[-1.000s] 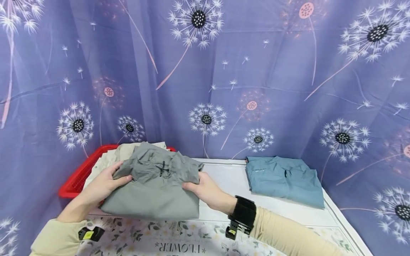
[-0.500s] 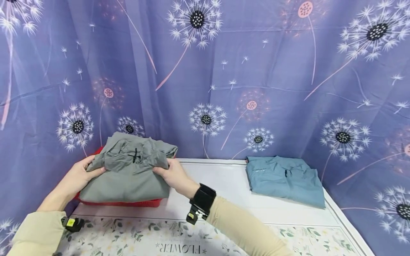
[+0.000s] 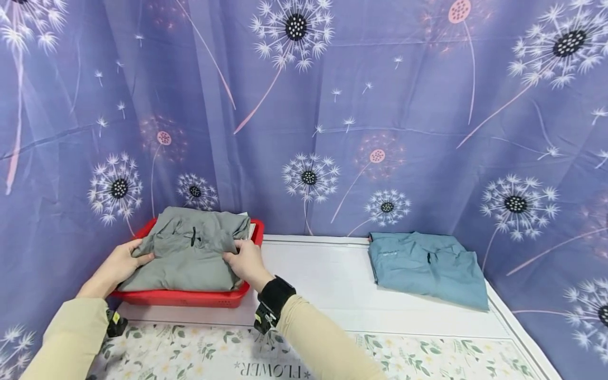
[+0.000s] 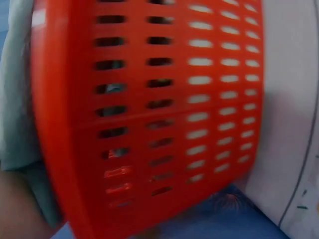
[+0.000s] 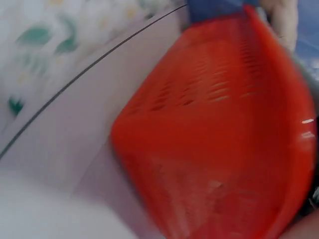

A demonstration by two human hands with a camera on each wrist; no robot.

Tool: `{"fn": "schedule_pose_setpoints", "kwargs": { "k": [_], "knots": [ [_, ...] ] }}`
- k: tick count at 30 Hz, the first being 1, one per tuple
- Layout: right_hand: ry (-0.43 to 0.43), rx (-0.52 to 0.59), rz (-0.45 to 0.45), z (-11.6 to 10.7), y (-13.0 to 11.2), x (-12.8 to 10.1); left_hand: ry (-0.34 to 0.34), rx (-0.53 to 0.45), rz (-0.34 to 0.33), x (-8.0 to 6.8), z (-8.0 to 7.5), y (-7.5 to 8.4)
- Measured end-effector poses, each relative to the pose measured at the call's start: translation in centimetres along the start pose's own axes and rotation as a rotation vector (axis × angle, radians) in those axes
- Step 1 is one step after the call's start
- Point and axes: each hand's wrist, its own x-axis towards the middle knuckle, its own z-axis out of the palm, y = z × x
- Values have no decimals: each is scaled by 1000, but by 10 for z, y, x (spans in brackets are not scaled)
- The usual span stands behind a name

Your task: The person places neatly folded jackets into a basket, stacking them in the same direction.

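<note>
At lower left of the head view, a folded grey shirt [image 3: 190, 253] lies on top of a red basket [image 3: 190, 298] that sits on the white table [image 3: 323, 274] against the blue curtain [image 3: 332, 105]. Left hand [image 3: 116, 266] grips the shirt's left edge, thumb on top and fingers underneath, out of sight. Right hand [image 3: 244, 264] holds the right edge, fingers curled over the fold and knuckles up. Both hands are closed on cloth, not released. The shirt rides above the basket rim, on pale garments whose edge shows at the far corner. Judged risk: the stack is high, so the shirt could slide off the near rim or lose its fold if the hands let go unevenly or drag cloth with them. A push toward the curtain could also shift the basket, which stands near the table's left edge. Both wrist views are blurred; the left wrist view shows the slotted basket wall [image 4: 164, 99] with grey cloth beside it, and the right wrist view shows the basket wall [image 5: 224, 144] close up, neither showing the fingers clearly. A folded blue shirt [image 3: 427, 266] lies well apart at right.
</note>
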Motion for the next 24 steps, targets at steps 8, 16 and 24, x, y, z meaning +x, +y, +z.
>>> {"fn": "schedule_pose_setpoints", "kwargs": {
  "k": [8,16,24],
  "knots": [
    [-31,-156,-1,3,1,4,6,223,83,2,10,-8],
    [-48,-318,-46,3,-1,1,1,287,53,3,18,-9],
    [-18,-290,70,6,-2,1,34,359,16,4,21,-7]
  ]
}}
